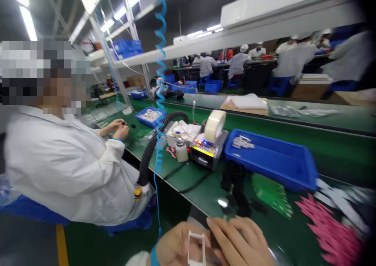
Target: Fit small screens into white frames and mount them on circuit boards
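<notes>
A small white rectangular plastic frame [203, 248] is held in my left hand [173, 244] at the bottom middle, its opening facing me. A blue band circles that wrist. Close beside it on the right is my right hand [241, 240], back upward, fingers together and bent toward the left hand. Something dark shows between the two hands; what the right fingers grip is hidden. Just beyond them on the green bench lie dark strap-like pieces [235, 184] and a shiny round object [223, 202]. Green circuit boards [272, 193] lie farther right.
A blue tray [273, 156] with white parts stands behind the boards. Pink strips [331, 230] lie at right. A tape dispenser [205, 152], a white bottle [181, 150] and a black hose [149, 152] are ahead. At left sits a co-worker [67, 168] in white. A coiled blue cord [160, 101] hangs down.
</notes>
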The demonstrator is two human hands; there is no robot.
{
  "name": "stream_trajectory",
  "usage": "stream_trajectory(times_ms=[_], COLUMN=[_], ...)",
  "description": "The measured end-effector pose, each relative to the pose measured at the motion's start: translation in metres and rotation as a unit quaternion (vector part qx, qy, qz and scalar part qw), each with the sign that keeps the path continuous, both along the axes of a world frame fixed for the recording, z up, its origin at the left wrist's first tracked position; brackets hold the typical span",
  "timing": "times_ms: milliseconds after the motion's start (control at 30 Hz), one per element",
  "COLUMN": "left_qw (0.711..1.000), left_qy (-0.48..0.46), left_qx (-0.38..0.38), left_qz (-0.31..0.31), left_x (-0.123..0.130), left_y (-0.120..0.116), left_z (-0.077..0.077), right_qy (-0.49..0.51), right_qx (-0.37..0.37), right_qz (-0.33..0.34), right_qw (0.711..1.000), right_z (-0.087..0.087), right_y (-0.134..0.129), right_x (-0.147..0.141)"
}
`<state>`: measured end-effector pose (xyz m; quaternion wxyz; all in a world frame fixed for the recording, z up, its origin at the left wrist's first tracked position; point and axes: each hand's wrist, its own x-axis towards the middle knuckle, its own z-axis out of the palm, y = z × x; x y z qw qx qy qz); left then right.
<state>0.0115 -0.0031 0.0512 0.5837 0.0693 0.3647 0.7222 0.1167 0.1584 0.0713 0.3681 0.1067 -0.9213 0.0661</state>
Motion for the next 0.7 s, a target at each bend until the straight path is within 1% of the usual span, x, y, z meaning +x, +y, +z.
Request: stream_trajectory(times_ms=[33,67,133,233,333,400,433,500,567,600,700], left_qw=[1.0,0.999,0.996,0.993,0.99,0.989,0.989,0.985,0.979,0.977,0.97], left_qy=[-0.012,-0.027,-0.046,-0.041,-0.015,0.005,0.014,0.032,0.056,0.068,0.123], left_qx=[0.001,0.003,0.012,0.035,0.043,0.04,0.037,0.037,0.039,0.039,0.04], left_qz=[-0.019,-0.038,-0.077,-0.11,-0.13,-0.14,-0.146,-0.165,-0.191,-0.198,-0.204], left_x=[0.007,0.012,0.021,0.029,0.035,0.037,0.038,0.038,0.036,0.035,0.032], left_y=[0.006,0.013,0.026,0.044,0.059,0.068,0.072,0.08,0.087,0.089,0.093], left_z=[0.008,0.014,0.021,0.023,0.026,0.029,0.031,0.037,0.044,0.047,0.055], right_qy=[-0.009,-0.026,-0.053,-0.047,-0.036,-0.054,-0.065,-0.061,-0.033,-0.019,-0.013], right_qx=[0.017,0.014,-0.027,-0.106,-0.132,-0.136,-0.15,-0.212,-0.279,-0.3,-0.313], right_qz=[-0.018,-0.035,-0.065,-0.094,-0.124,-0.128,-0.126,-0.134,-0.163,-0.179,-0.19], right_qw=[1.0,0.999,0.996,0.989,0.983,0.981,0.978,0.966,0.946,0.937,0.93], right_z=[0.007,0.012,0.02,0.026,0.028,0.028,0.028,0.028,0.027,0.027,0.028], right_y=[0.0,-0.001,-0.003,-0.002,0.006,0.013,0.017,0.022,0.026,0.027,0.029], right_x=[0.01,0.018,0.032,0.048,0.062,0.071,0.074,0.08,0.082,0.082,0.08])
